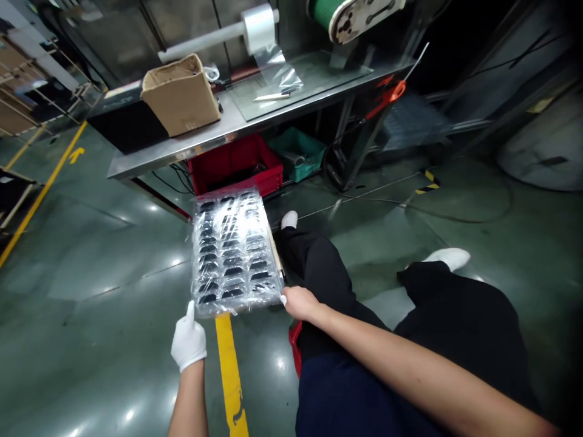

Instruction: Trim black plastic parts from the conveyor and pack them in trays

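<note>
A clear plastic blister tray (234, 290), with rows of dark parts in its pockets and shiny film over it, is held out above the floor. My left hand (189, 341), in a white glove, is closed at the tray's near left corner, one digit stretched up along the edge; its other fingertips are hidden. At the near right corner, my right hand (301, 303) grips the tray edge. That hand is mostly bare, with a white cover on one fingertip. A pale strip shows along the tray's right side.
On the metal bench (182, 155) are an open cardboard box (182, 100) and a film roll (260, 29). Below it are a red bin (273, 173) and a teal bin (303, 167). Orange-handled scissors (387, 100) hang at the bench's right. A hose (437, 215) crosses the floor.
</note>
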Available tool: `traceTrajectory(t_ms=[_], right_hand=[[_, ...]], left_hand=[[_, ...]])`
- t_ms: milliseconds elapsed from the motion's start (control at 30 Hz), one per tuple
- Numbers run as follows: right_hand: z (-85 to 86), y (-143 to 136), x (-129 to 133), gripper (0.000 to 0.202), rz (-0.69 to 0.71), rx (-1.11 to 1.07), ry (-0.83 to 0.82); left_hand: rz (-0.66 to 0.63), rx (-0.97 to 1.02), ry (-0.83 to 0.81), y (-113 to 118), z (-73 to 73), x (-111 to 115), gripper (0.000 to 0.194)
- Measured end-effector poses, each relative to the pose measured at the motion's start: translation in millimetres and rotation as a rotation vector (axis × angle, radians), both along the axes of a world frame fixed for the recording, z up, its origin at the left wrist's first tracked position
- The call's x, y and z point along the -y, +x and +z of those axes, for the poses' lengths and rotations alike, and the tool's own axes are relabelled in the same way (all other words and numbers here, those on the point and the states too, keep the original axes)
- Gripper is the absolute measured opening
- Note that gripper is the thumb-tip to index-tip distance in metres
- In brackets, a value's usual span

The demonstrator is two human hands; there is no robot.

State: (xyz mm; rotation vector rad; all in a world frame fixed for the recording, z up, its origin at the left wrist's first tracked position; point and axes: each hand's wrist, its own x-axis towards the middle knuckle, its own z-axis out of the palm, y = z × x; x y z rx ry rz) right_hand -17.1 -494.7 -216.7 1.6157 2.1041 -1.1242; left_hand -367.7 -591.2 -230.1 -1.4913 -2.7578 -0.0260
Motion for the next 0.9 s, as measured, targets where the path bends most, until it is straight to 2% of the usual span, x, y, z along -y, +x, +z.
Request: traceTrajectory(t_ms=[167,267,333,433,533,633,733,800,900], right_hand=[[3.9,-1.5,-1.3,0.029,0.051,0.02,-0.007],[7.0,-3.1,-1.8,0.03,0.071,0.021,-0.01],[8.8,-4.2,-2.0,0.031,0.076,0.021,-0.018],[10.8,-5.1,-2.5,0.032,0.072,0.02,-0.029],[11.7,-4.6,-3.0,0.032,0.073,0.012,-0.03],[10.8,-3.8,-1.7,0.031,0.094,-0.002,-0.02],[9.0,-1.8,-1.0,0.03,0.127,-0.007,0.002],[9.5,1.9,-4.6,0.028,0.155,-0.011,0.011],[16.8,10.6,-20.5,0.021,0.178,-0.032,0.036]], left_hand=[[-0.108,-0.13,0.094,6.6,15.7,-7.2,0.045],[-0.109,-0.166,0.134,17.5,29.4,-17.2,0.038],[-0.085,-0.177,0.157,27.4,40.1,-26.7,0.04],[-0.055,-0.184,0.181,50.1,58.0,-47.7,0.053],[-0.127,-0.172,0.171,89.0,69.6,-76.8,0.058],[-0.305,-0.137,0.118,138.8,62.6,-105.6,0.056],[-0.466,-0.083,0.049,177.2,40.5,-123.5,0.063],[-0.511,-0.046,0.009,189.1,26.2,-127.4,0.064],[-0.52,-0.006,-0.027,191.3,14.0,-125.7,0.064]])
